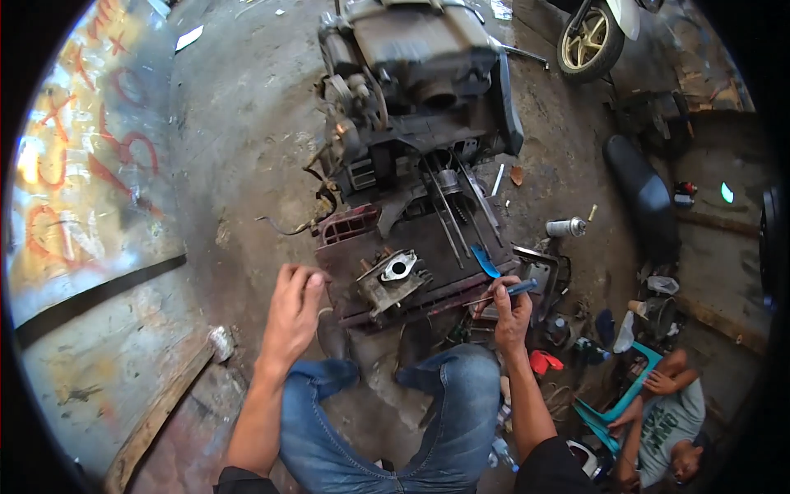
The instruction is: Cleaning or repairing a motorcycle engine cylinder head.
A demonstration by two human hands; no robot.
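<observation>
My right hand (pixel 512 317) is closed on a screwdriver (pixel 522 286) with a blue handle. Its thin shaft points left over the edge of a dark red board (pixel 461 296). My left hand (pixel 295 311) is raised at the board's left side, fingers loosely bent, with nothing visible in it. Between my hands a small metal engine part (pixel 395 280), with a pale flange around a dark round hole, rests on the board. Beyond it stands a greasy engine assembly (pixel 420 74), with long studs (pixel 448 210) sticking out toward me around a piston (pixel 447 180).
A blue strip-like tool (pixel 485 260) lies on the board's right. Farther right are a spray can (pixel 566 227), a black motorcycle seat (pixel 646 198) and a motorcycle wheel (pixel 589 41). Another person (pixel 671 432) is at lower right beside a turquoise chair (pixel 629 383). A painted wall (pixel 90 148) borders the left.
</observation>
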